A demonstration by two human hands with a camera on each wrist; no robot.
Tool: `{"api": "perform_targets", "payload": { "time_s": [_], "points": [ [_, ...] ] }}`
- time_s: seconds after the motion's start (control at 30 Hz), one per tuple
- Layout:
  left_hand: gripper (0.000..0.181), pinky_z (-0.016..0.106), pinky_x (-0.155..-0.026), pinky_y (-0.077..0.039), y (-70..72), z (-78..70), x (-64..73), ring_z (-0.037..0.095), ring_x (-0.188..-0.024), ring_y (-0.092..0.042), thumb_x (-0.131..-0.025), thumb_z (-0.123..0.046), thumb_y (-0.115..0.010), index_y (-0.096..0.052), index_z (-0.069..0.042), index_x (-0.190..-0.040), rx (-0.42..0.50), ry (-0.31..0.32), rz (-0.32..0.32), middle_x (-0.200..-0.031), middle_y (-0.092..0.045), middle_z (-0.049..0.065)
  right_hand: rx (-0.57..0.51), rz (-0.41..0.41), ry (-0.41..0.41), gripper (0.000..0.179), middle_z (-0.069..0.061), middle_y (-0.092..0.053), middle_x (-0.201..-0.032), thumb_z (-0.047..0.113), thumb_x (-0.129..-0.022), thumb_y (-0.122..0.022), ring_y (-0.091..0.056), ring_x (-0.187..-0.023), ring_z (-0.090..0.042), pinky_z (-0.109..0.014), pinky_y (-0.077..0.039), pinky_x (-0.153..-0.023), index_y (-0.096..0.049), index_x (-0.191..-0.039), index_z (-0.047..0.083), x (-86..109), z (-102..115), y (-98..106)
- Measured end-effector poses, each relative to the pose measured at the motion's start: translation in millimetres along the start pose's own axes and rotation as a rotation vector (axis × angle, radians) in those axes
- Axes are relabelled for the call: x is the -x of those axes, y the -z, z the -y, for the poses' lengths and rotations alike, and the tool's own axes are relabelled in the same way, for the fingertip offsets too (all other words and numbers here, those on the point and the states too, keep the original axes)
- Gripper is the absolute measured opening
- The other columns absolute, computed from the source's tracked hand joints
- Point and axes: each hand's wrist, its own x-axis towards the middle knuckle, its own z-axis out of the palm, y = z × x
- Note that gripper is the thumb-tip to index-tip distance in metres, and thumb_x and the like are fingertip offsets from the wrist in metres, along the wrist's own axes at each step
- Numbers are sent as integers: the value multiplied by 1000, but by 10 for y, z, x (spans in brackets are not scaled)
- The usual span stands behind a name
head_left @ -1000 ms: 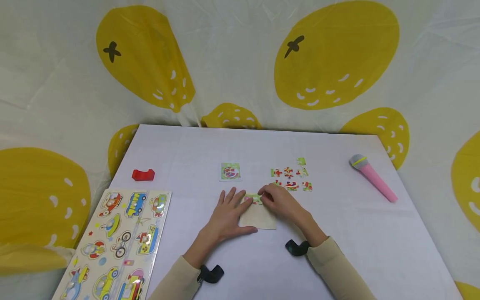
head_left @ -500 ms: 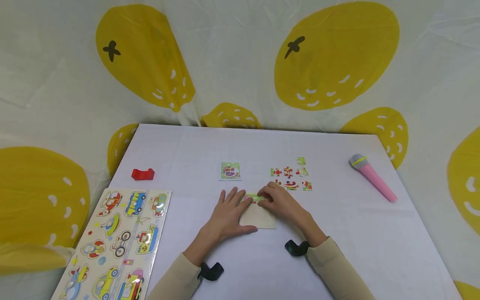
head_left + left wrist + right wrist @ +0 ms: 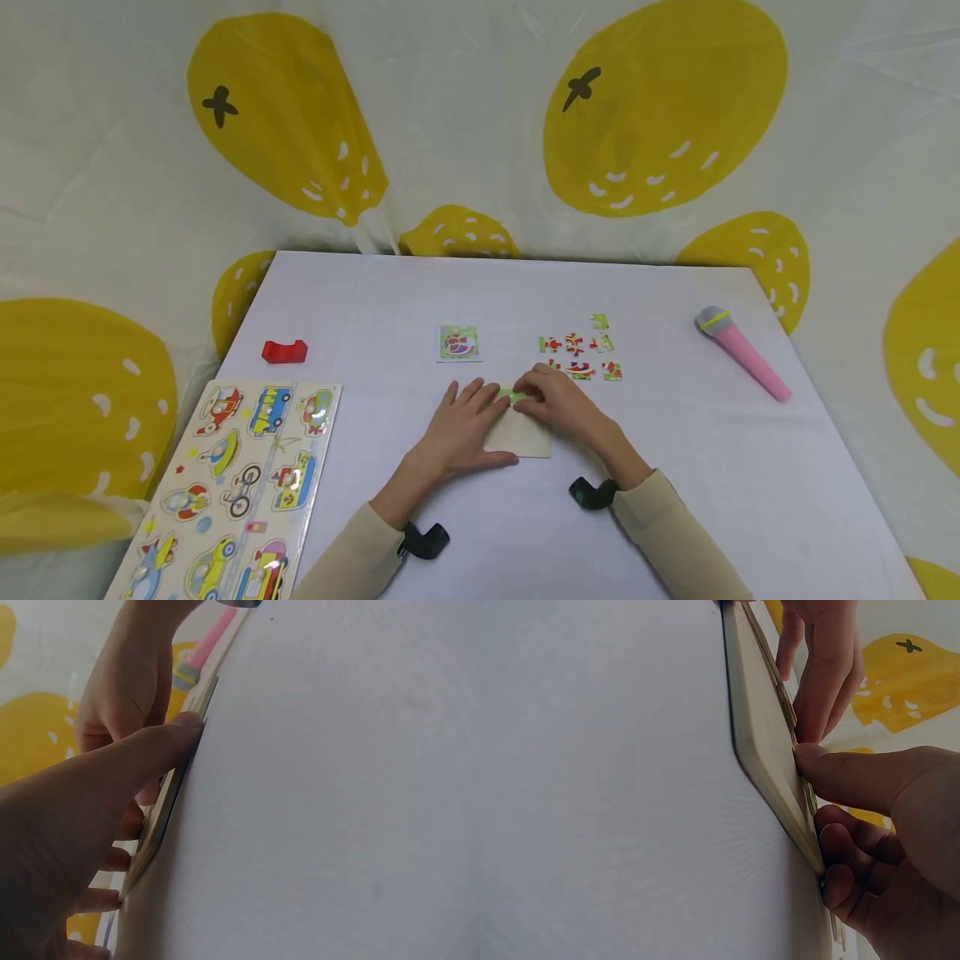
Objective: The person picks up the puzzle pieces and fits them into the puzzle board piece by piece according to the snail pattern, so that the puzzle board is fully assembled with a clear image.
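A small pale wooden puzzle board lies on the table between both hands. Green puzzle pieces line its far edge, partly covered by fingers. My left hand rests spread across the board's left side, index fingertip on the pieces; its thumb lies against the near side of the board in the left wrist view. The right hand pinches a puzzle piece at the board's far right, thumb on the near side and curled fingers at the far edge. Most of that piece is hidden.
Several loose puzzle pieces lie behind the right hand. A small square picture card and a red notched block are farther back. A large vehicle peg puzzle stands at left; a pink toy microphone lies at right.
The left hand's fingers have shifted slightly right, the index fingertip covering more of the green pieces. The right hand has stayed at the far right corner of the board, its fingers moving only slightly.
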Motion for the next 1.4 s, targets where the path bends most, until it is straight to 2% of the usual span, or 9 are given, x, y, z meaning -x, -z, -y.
{"api": "perform_targets", "payload": {
  "time_s": [0.27, 0.43, 0.67, 0.97, 1.13, 1.4],
  "points": [
    [86, 62, -118, -32, -11, -4, -6, 29, -146, -39, -82, -80, -54, -50, -24, -148, 4, 12, 12, -152, -45, 1, -51, -6, 35, 25, 4, -64, -93, 24, -88, -77, -57, -82, -11, -24, -49, -73, -71, -109, 12, -8, -67, 80],
    [86, 61, -118, -31, -17, -5, -8, 28, -147, -38, -82, -80, -55, -51, -24, -147, 1, 17, 16, -152, -45, 1, -38, -64, 69, 27, -1, -68, -97, 22, -88, -77, -60, -84, -15, -27, -51, -75, -70, -109, 8, -57, -142, 178],
    [85, 61, -118, -32, -19, -8, -9, 29, -146, -39, -82, -80, -55, -52, -24, -146, 2, 17, 8, -152, -46, 2, -10, -131, 84, 30, -10, -67, -99, 21, -87, -76, -62, -85, -21, -29, -51, -73, -70, -110, 3, -134, -273, 396],
    [85, 61, -118, -31, -4, -24, -5, 29, -147, -39, -82, -79, -57, -52, -23, -146, 27, 27, 6, -152, -47, 2, 10, -187, -41, 35, -12, -67, -107, 23, -89, -74, -62, -93, -25, -35, -51, -78, -69, -117, 3, -224, -564, 677],
    [85, 61, -119, -31, -2, -22, 3, 29, -147, -38, -82, -78, -58, -52, -23, -146, 24, 28, 3, -152, -47, 2, 12, -181, -113, 41, -14, -64, -113, 28, -92, -72, -60, -99, -27, -37, -51, -79, -66, -123, 2, -255, -718, 797],
    [85, 61, -119, -31, -7, -25, 7, 28, -147, -38, -82, -78, -57, -51, -24, -146, 18, 25, 1, -152, -47, 2, -2, -155, -204, 45, -18, -58, -123, 29, -93, -69, -57, -108, -32, -45, -51, -90, -61, -129, 1, -286, -872, 946]
  ]
}}
